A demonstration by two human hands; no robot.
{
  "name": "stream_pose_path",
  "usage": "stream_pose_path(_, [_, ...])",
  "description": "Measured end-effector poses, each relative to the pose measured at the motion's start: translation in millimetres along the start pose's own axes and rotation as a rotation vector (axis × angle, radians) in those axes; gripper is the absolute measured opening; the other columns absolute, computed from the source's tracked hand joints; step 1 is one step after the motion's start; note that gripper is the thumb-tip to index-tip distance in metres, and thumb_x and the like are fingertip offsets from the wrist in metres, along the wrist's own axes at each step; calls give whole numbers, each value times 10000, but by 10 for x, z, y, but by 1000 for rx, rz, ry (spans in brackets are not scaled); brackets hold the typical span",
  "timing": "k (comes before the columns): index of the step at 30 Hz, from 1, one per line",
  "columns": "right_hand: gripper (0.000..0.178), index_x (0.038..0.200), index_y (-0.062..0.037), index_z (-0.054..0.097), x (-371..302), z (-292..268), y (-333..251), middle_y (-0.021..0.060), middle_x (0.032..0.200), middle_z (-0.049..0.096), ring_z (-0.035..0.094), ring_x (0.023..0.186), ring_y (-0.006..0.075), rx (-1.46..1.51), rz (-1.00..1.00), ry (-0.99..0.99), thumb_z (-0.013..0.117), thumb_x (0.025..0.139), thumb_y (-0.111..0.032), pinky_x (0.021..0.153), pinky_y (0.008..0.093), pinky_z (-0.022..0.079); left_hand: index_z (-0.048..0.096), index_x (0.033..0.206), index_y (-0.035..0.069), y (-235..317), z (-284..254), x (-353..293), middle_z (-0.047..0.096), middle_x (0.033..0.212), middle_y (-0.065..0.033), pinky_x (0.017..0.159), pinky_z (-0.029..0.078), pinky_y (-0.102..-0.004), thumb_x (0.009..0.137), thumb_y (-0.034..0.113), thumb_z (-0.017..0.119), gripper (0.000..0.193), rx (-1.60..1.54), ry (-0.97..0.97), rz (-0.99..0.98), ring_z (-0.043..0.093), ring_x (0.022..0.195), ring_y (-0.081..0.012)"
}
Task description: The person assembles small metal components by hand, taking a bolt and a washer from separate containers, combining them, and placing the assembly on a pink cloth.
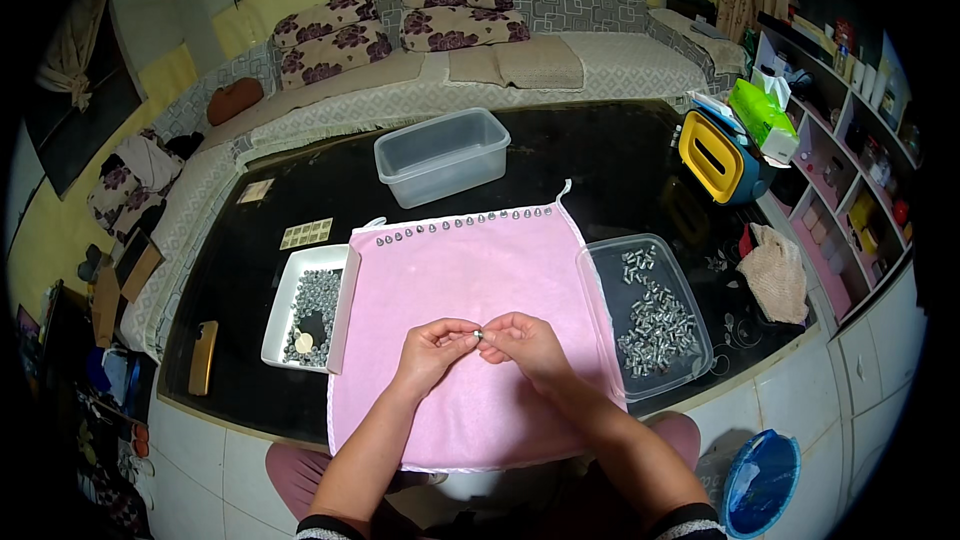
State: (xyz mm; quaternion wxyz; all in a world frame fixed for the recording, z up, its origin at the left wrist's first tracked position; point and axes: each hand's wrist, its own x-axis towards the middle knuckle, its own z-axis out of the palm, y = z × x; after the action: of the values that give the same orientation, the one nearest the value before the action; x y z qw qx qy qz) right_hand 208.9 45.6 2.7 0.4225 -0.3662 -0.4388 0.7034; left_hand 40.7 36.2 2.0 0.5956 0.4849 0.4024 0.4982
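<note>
My left hand [432,350] and my right hand [524,344] meet over a pink cloth [420,290]. Thumbs and fingertips of both pinch one small metal piece [479,334], too small to make out fully. Along the cloth's far edge runs a row of several small silvery pieces [463,223]. A white tray [353,315] of small round metal parts [318,295] stands to the left, with a pale round disc [303,342] among them. On the right, a shallow clear tray [603,275] holds loose metal cylinders [660,318].
Beyond the cloth is a clear plastic bin [440,172] on the black table [560,155]. A phone [203,358] lies left; a yellow-and-blue box [715,155] with a green tissue pack [760,115] and a beige cloth [775,275] are right. A blue bucket [760,480] stands on the floor.
</note>
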Motion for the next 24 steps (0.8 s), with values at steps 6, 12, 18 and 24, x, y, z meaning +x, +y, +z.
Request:
stream_pose_path(6, [201, 930, 48, 540, -14, 12, 44, 93, 811, 608, 574, 697, 116, -4, -66, 6, 580, 818, -115, 661, 217, 470, 608, 899, -32, -29, 4, 15, 622, 839, -95, 719, 500, -231, 787, -13, 594, 115, 35, 11, 47, 594, 763, -128])
stream_pose_path(12, [197, 905, 32, 557, -1, 39, 26, 88, 760, 595, 575, 666, 131, -135, -9, 5, 535, 855, -157, 634, 237, 482, 615, 889, -14, -50, -30, 15, 618, 824, -78, 714, 494, -232, 785, -4, 601, 105, 61, 13, 52, 587, 763, -121])
stream_pose_path(18, [305, 855, 26, 554, -5, 39, 30, 74, 689, 562, 530, 579, 117, -161, 43, -30, 472, 886, -266, 567, 228, 456, 614, 887, -12, -28, -5, 7, 614, 822, -69, 711, 490, -233, 786, -5, 599, 102, 48, 4, 74, 579, 760, -114])
stream_pose_path(24, [321, 818, 10, 545, -11, 20, 38, 69, 683, 554, 530, 584, 114, -182, -4, -96, 501, 869, -304, 546, 226, 447, 613, 889, -11, -20, -9, 8, 606, 802, -52, 711, 485, -230, 788, -8, 593, 103, 69, 12, 49, 565, 740, -101])
